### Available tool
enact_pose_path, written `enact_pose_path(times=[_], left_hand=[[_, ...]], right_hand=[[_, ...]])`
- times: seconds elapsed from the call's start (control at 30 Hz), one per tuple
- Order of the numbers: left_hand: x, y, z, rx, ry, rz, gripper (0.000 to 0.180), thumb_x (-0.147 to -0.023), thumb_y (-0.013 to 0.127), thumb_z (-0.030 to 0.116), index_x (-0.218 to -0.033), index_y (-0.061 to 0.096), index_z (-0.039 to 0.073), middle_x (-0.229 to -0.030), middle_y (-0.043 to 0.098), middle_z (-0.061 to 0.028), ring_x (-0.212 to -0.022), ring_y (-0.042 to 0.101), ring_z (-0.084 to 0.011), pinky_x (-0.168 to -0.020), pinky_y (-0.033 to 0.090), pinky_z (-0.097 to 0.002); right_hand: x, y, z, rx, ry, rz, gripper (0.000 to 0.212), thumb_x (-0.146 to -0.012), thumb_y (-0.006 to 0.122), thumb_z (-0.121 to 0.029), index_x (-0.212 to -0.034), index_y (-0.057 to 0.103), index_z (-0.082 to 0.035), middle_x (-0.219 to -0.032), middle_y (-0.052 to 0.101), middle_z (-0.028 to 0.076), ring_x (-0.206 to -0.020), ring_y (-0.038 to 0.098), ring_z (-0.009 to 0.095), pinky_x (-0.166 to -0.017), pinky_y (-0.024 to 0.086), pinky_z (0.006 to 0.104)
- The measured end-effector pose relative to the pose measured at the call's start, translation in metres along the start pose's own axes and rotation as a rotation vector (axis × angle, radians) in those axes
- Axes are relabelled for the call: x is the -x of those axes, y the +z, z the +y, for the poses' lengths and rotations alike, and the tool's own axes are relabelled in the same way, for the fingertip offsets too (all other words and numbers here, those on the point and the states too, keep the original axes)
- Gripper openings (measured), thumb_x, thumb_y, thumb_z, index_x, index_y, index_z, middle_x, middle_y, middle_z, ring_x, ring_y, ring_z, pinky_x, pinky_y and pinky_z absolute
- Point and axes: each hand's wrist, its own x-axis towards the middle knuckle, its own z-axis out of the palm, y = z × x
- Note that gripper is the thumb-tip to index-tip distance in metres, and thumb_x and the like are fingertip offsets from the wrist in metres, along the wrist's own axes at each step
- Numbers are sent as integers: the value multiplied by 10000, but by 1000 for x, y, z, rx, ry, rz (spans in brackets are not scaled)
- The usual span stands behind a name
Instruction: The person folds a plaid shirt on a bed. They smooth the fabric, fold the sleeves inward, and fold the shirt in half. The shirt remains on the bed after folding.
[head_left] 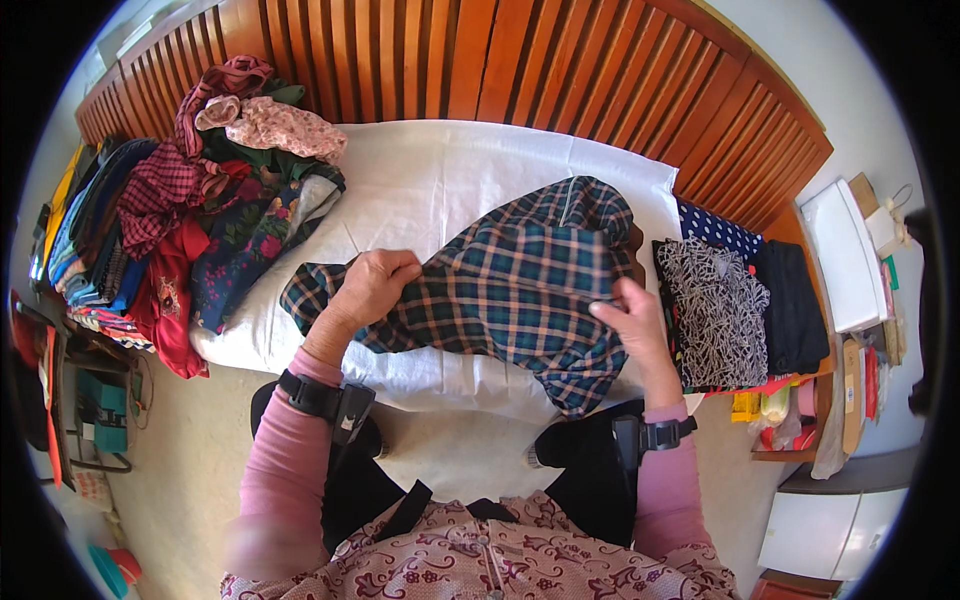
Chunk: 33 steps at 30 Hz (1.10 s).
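Observation:
A dark green and navy plaid garment [500, 290] with orange-pink lines lies rumpled over the white sheet [420, 180] in front of me. My left hand [372, 287] is closed on its left part, thumb and fingers pinching the cloth. At the garment's right side, my right hand [637, 318] has its thumb on top of the fabric, with the fingers partly hidden at the edge and the cloth gripped between. The garment's far right end is bunched up, so its exact kind cannot be made out.
A heap of loose clothes [265, 190] and a folded stack [95, 240] fill the left end. On the right lie a black-and-white patterned garment [715, 310] and folded dark clothes [795, 310]. A slatted wooden backrest [480, 60] bounds the far side. A shelf [785, 456] with small items stands right.

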Motion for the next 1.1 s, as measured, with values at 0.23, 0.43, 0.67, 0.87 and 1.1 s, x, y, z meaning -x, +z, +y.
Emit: enact_pose_path(times=[0.23,0.43,0.67,0.87,1.1], left_hand=[[6,7,5,-156,-75,-18,245,-939,688,310,-920,705,67,-825,703,-177,-822,693,-386,-761,545,-458],[9,-16,-1,-130,-40,-243,207,-865,741,207,-927,713,11,-885,713,-211,-847,695,-384,-786,546,-433],[16,-13,-16,-21,48,-65,170,-865,705,149,-950,695,2,-866,689,-235,-844,681,-405,-775,539,-426],[36,-15,8,28,-83,190,199,-906,673,202,-926,669,4,-875,668,-263,-879,664,-427,-778,527,-452],[4,-147,154,-203,314,317,202,-905,709,166,-919,642,-24,-800,639,-193,-764,656,-278,-708,533,-396]], right_hand=[[-1,-4,-2,76,80,-101,430,-944,695,-358,-733,431,-93,-755,370,-64,-735,358,74,-655,334,277],[-3,-16,5,24,103,-300,300,-921,695,-180,-736,473,-98,-798,405,-99,-761,374,31,-671,342,240],[-15,4,21,161,-46,-317,336,-868,734,-122,-724,442,-37,-691,398,-19,-682,376,97,-605,365,316],[-3,16,24,532,-150,-43,254,-892,688,-159,-811,526,19,-716,494,218,-645,464,276,-663,451,422],[-18,-85,-156,515,-525,367,135,-976,595,-141,-931,579,-14,-782,572,182,-735,618,293,-706,504,425]])
